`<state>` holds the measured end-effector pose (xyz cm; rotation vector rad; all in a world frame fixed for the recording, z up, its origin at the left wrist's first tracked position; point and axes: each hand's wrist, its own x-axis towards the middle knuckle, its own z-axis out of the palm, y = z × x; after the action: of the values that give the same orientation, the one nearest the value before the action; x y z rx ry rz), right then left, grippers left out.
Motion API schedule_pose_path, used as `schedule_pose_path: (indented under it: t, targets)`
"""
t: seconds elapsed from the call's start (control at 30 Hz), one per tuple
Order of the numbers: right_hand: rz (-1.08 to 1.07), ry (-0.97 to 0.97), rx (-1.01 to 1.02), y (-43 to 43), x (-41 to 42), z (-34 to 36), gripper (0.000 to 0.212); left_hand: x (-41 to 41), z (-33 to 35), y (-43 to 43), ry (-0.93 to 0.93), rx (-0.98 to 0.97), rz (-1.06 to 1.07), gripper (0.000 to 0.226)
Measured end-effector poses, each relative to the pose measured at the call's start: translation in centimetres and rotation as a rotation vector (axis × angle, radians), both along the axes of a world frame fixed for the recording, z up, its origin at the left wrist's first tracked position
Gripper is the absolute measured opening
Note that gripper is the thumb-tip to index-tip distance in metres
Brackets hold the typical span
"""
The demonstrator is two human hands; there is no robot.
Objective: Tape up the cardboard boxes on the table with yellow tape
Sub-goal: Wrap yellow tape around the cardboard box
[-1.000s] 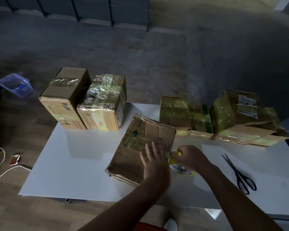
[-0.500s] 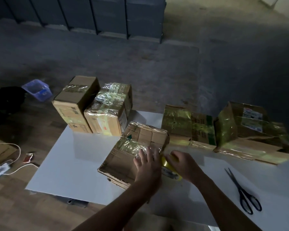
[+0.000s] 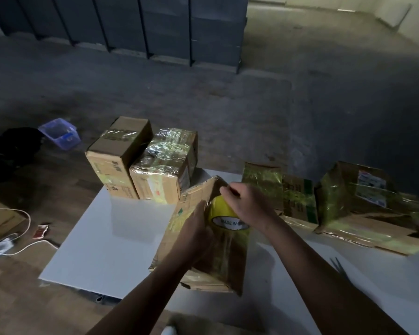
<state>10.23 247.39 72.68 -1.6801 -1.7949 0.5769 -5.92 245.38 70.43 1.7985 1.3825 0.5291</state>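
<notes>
Nearest, at 6 o'clock on the desk (image 3: 107,238), the cardboard box (image 3: 215,262) is tipped up on its near edge with a strip of yellow film down its facing side. The left hand (image 3: 195,228) props it from 9 o'clock; its fingers seem hooked over the upper edge, though blur makes this uncertain. The right hand (image 3: 249,204) is clamped on the yellow tape roll (image 3: 221,210), which is pressed against the box's top.

To do this wrap well, I would hold the box firmly, draw the roll over the top corner under steady tension, and smooth the strip flat so it doesn't wrinkle or stick to itself.

Scissors (image 3: 339,265) lie at 3 o'clock, ready for the cut. Further off, taped boxes stand at 11 o'clock (image 3: 165,165) and 2 o'clock (image 3: 368,197).
</notes>
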Motion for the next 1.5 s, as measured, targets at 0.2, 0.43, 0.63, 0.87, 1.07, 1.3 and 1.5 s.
schedule_pose_path:
  t: [0.2,0.43,0.63,0.87,1.07,1.3,1.5]
  targets:
    - [-0.067,0.319,-0.087,-0.3,-1.5,-1.8,0.043,-2.4,-0.5,1.5,0.063,0.028,-0.065,0.07]
    - [-0.094,0.431,-0.074,-0.5,-2.4,-2.7,0.034,-4.2,-1.0,2.9,-0.004,-0.083,-0.071,0.076]
    - [-0.232,0.285,-0.133,-1.1,-1.9,-3.4,0.041,-5.5,-1.8,3.8,-0.094,-0.16,-0.003,0.077]
    - [-0.191,0.255,-0.143,-1.7,-0.9,-2.7,0.044,-5.5,-2.4,3.4,-0.169,-0.194,0.01,0.072]
    - [-0.088,0.193,-0.17,-1.0,-1.3,-2.2,0.045,-5.7,-4.2,1.7,-0.349,-0.24,0.108,0.069]
    - [-0.08,0.36,-0.143,-0.9,-2.8,-4.4,0.064,-7.5,-6.4,1.5,0.255,0.38,-0.169,0.066]
    - [-0.101,0.363,-0.174,-0.8,-3.7,-4.4,0.05,-7.6,-7.0,2.4,0.628,0.349,-0.264,0.064]
